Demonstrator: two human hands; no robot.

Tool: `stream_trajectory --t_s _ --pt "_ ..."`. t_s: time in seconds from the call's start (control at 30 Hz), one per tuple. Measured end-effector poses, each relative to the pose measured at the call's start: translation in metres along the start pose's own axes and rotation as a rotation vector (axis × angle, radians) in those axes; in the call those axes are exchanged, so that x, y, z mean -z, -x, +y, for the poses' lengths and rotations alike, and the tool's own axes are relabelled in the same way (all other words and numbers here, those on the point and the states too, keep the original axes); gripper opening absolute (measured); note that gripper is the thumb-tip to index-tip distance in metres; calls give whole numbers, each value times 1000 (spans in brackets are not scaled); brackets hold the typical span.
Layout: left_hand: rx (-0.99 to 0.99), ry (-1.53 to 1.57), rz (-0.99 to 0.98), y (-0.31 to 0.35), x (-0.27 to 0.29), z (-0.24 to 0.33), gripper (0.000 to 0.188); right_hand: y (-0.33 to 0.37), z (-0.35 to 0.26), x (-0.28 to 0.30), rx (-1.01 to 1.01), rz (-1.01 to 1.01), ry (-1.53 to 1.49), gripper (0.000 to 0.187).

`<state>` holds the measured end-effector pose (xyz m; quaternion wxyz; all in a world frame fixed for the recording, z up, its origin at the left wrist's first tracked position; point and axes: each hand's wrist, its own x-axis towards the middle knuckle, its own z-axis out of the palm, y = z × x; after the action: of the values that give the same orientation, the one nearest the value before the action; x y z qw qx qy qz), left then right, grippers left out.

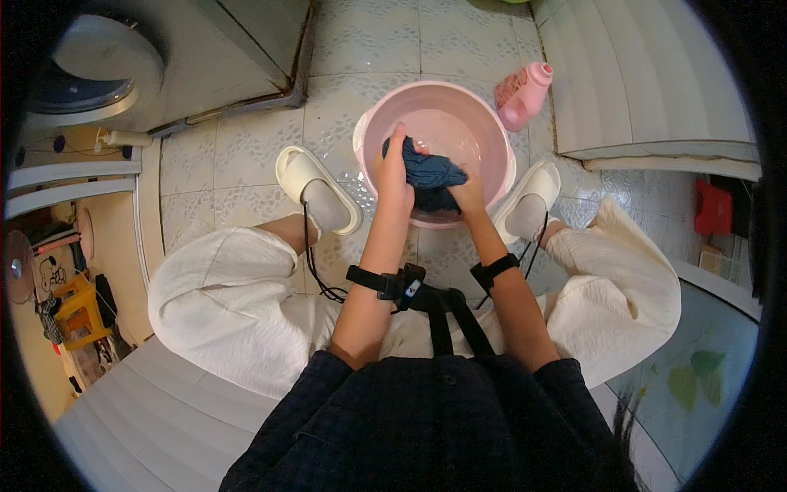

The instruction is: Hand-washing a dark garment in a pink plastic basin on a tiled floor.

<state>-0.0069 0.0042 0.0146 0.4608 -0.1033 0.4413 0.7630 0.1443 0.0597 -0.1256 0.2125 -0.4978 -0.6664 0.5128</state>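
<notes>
A dark blue cloth [429, 170], bunched and wet-looking, hangs over the near half of a pink basin [377, 123]. My left hand [395, 168] grips its left side, with the thumb up along the cloth. On the cloth's right end my right hand [470, 193] is closed, its fingers partly hidden behind the fabric. A darker fold droops below, between the hands. Shallow water appears to cover the basin's pale pink bottom.
A pink bottle [525, 97] with a handle stands just right of the basin. My feet in cream slippers [320, 189] flank it on the wet tiled floor [361, 41]. A grey cabinet-like block [221, 57] rises at the far left, a white panelled one [639, 74] at the far right.
</notes>
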Motion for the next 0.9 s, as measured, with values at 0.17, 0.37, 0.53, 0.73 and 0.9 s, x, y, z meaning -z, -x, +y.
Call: stream_trajectory --t_s 0.17,0.37,0.53,0.73,0.9 --pt "-69 -70 99 -33 54 -26 24 -6 -25 11 -172 287 -105 28" --pt "78 -414 204 -31 53 -27 38 -7 -49 28 -77 481 -441 36" --pt "907 -130 -139 -4 5 -19 67 3 -68 18 161 454 -187 37" --pt "667 157 -69 -5 20 -19 53 26 -85 -21 123 118 -540 42" --pt "508 299 -90 -6 31 -19 32 27 -101 -23 -170 -105 -1043 33"
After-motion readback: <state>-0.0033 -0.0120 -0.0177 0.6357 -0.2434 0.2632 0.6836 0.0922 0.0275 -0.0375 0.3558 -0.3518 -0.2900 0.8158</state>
